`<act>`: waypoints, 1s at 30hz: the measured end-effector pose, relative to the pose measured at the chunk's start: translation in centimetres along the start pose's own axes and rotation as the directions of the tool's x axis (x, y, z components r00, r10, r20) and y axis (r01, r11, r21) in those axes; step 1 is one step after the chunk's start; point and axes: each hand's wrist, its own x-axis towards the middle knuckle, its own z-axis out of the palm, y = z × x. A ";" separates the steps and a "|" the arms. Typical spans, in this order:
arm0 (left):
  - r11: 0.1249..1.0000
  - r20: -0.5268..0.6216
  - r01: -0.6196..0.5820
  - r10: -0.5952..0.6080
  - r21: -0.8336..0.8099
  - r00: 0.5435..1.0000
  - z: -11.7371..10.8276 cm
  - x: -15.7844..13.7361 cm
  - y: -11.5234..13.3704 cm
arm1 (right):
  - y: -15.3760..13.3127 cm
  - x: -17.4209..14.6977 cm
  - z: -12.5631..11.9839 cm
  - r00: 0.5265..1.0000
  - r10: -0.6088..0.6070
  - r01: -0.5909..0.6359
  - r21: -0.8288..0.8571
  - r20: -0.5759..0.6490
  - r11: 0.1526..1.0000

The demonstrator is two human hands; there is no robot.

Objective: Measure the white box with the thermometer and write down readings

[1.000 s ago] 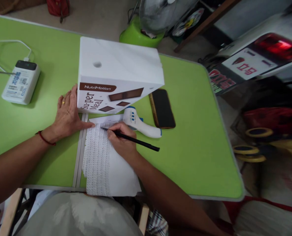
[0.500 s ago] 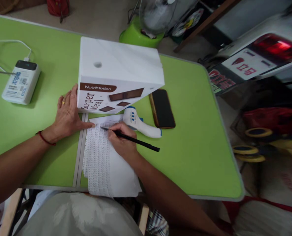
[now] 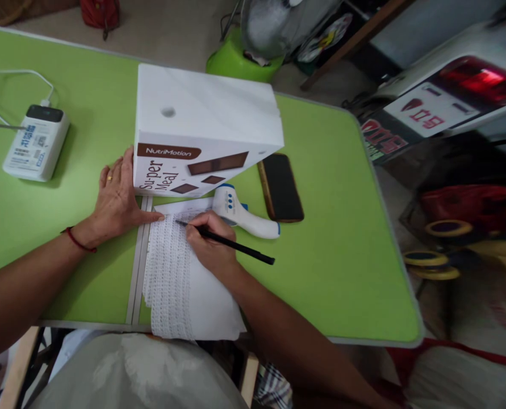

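The fingers (image 3: 192, 232) of your right hand (image 3: 212, 241) are closed around a black pen (image 3: 235, 245), gripping it low near its point, while the barrel slants back over the hand toward the right. Your left hand (image 3: 118, 196) grips nothing: its fingers lie along the lower left edge of the white box (image 3: 205, 108), and its thumb reaches out to the upper left corner of the paper (image 3: 214, 301). The paper lies right in front of you, between your forearms, dense rows of small marks on its left part and a bare stretch on its right. The pen's tip is at the upper rows, just beside that thumb; whether it touches the sheet is too small to tell. For neat marks, let the left thumb bear down lightly so the sheets cannot slide, move the pen from the fingers rather than the whole arm, and mind that thumb where the tip comes close. The paper's lower end reaches past the near edge of the green table (image 3: 342, 272), so leaning in could crumple or drag it. Ahead, the box leaves you little space, and the white thermometer (image 3: 256, 221) lies close by your right knuckles, with the phone (image 3: 281, 187) beyond it. The widest open room is to the right of your right forearm; at far left the white power bank (image 3: 35, 147) sits well apart from the left hand.
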 end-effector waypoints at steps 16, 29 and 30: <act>0.999 0.012 -0.022 0.022 0.025 1.000 0.0 0.0 -0.2 | 0.0 0.1 -0.2 0.998 -0.044 0.043 -0.026 -0.039 0.999; 0.999 -0.010 -0.035 0.036 0.019 0.999 0.2 0.0 -0.3 | 0.1 0.0 -0.1 0.995 -0.089 0.089 -0.019 0.044 0.996; 0.999 -0.009 -0.033 0.033 0.020 0.999 0.2 0.0 -0.3 | 0.1 0.0 -0.1 0.994 -0.097 0.098 -0.019 0.041 0.995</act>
